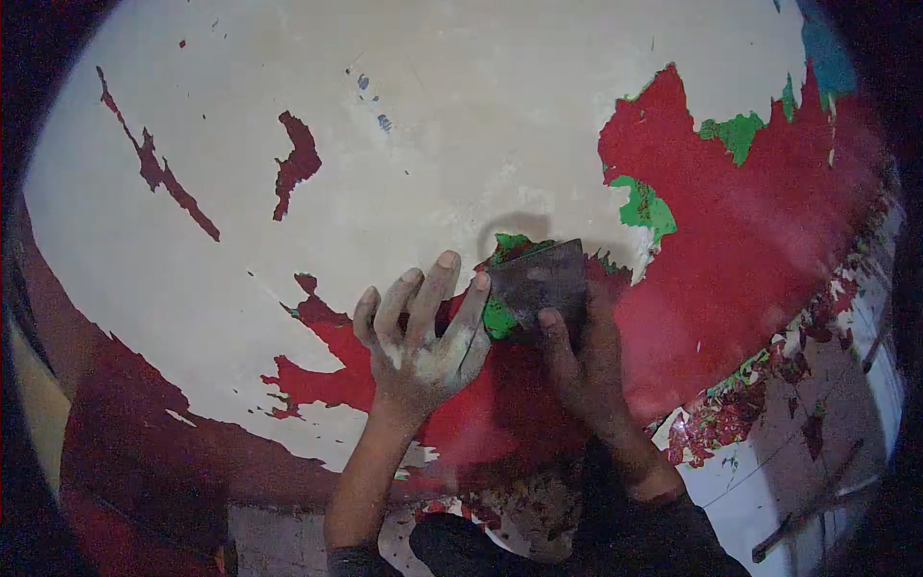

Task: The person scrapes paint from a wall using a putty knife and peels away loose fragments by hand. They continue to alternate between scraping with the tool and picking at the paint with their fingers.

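My right hand grips a dark, flat scraper plate, thumb on its near face. The far edge of the plate meets peeling green paint on a large rounded surface. To the left of the plate, my left hand rests with fingers stretched out and slightly apart, pale dust on its skin. One of its fingertips lies right at the plate's left corner. Red paint covers the near and right side of the surface, with ragged borders against the bare cream area.
Dark red patches remain on the cream area at the left. Green scraps show along the red border. Paint flakes lie below the rim at the lower right, close to a dark rod.
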Tool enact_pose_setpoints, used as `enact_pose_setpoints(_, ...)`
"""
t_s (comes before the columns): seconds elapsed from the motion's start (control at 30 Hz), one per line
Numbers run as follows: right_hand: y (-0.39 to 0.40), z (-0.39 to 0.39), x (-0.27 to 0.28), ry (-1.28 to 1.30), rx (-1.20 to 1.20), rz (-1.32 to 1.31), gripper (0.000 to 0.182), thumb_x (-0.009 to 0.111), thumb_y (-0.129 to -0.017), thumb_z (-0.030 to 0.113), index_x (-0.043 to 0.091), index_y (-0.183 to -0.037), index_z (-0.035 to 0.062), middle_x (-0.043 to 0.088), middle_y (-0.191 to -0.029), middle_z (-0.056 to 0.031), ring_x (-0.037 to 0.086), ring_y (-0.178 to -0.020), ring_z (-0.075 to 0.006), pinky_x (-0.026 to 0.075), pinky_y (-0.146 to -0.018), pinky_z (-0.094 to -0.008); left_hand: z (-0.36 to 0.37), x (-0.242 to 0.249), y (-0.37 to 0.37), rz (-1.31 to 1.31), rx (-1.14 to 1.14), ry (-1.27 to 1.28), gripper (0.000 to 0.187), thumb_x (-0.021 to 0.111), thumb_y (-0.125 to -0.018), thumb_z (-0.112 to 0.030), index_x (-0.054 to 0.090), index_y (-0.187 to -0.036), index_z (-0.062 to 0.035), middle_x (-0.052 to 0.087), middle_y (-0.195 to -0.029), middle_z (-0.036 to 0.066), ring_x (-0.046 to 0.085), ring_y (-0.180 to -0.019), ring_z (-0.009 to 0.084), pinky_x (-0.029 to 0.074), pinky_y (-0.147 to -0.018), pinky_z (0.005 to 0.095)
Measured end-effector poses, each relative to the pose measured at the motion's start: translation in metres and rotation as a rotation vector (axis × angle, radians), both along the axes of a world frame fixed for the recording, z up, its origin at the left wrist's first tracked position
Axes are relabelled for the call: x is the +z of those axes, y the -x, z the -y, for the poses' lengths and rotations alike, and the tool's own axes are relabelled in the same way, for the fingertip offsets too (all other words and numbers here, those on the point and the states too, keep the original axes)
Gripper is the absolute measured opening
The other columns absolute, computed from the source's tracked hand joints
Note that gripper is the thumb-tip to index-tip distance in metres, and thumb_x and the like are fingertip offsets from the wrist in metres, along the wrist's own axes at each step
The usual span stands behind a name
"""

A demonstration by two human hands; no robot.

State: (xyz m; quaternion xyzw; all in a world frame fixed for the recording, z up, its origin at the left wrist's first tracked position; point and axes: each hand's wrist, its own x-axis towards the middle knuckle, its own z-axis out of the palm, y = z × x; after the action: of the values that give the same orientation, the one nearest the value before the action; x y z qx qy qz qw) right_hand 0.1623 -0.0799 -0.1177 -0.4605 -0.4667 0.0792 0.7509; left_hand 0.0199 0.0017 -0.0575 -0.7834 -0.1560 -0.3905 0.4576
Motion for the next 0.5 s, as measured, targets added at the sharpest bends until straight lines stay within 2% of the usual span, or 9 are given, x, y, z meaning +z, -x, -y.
enact_pose_setpoints(0.17, -0.0007, -0.0046, -0.0058, -0.013, 0.005, 0.016, 0.027, 0.052, -0.091, 0.017, 0.045, -0.110, -0.0005, 0.055, -0.090, -0.0164, 0.057, -0.080, -0.0260, 0.046, -0.073, -0.0363, -0.0024, -0.0008, 0.0029, -0.001, -0.021, 0.016, 0.031, 0.060, -0.075, -0.028, 0.065, -0.105, -0.0230, 0.046, -0.130, 0.004, 0.037, -0.114, 0.0267, 0.025, -0.098, 0.0476)
enact_pose_setpoints(0.27, 0.0004, -0.0070, -0.0057, -0.078, 0.017, -0.002, 0.027, 0.052, -0.091, 0.018, 0.045, -0.109, 0.0000, 0.055, -0.091, -0.0170, 0.058, -0.081, -0.0268, 0.046, -0.072, -0.0374, -0.0038, -0.0013, 0.0024, 0.009, -0.040, 0.007, 0.030, 0.061, -0.074, -0.028, 0.066, -0.104, -0.0221, 0.047, -0.128, 0.003, 0.038, -0.113, 0.0266, 0.026, -0.097, 0.0478)
enact_pose_setpoints(0.37, -0.0032, -0.0034, -0.0034, -0.034, 0.030, 0.051, 0.028, 0.052, -0.091, 0.019, 0.045, -0.110, -0.0001, 0.056, -0.092, -0.0177, 0.058, -0.082, -0.0283, 0.046, -0.073, -0.0382, -0.0050, -0.0020, 0.0030, 0.013, -0.064, 0.003, 0.031, 0.061, -0.073, -0.027, 0.065, -0.104, -0.0208, 0.049, -0.126, 0.003, 0.039, -0.112, 0.0264, 0.028, -0.096, 0.0476)
enact_pose_setpoints(0.47, -0.0034, -0.0045, -0.0079, 0.024, 0.097, -0.019, 0.030, 0.052, -0.091, 0.020, 0.045, -0.112, -0.0004, 0.056, -0.093, -0.0181, 0.059, -0.084, -0.0299, 0.047, -0.074, -0.0388, -0.0046, -0.0015, 0.0038, 0.005, -0.080, -0.006, 0.034, 0.061, -0.074, -0.028, 0.063, -0.106, -0.0174, 0.051, -0.123, 0.004, 0.039, -0.111, 0.0264, 0.029, -0.095, 0.0469)
enact_pose_setpoints(0.5, -0.0027, -0.0018, -0.0058, 0.028, 0.046, 0.011, 0.030, 0.052, -0.091, 0.020, 0.045, -0.111, -0.0005, 0.056, -0.094, -0.0183, 0.059, -0.084, -0.0302, 0.047, -0.074, -0.0391, -0.0042, -0.0013, 0.0036, 0.002, -0.084, -0.011, 0.035, 0.061, -0.075, -0.028, 0.063, -0.108, -0.0160, 0.051, -0.122, 0.004, 0.039, -0.111, 0.0264, 0.029, -0.094, 0.0467)
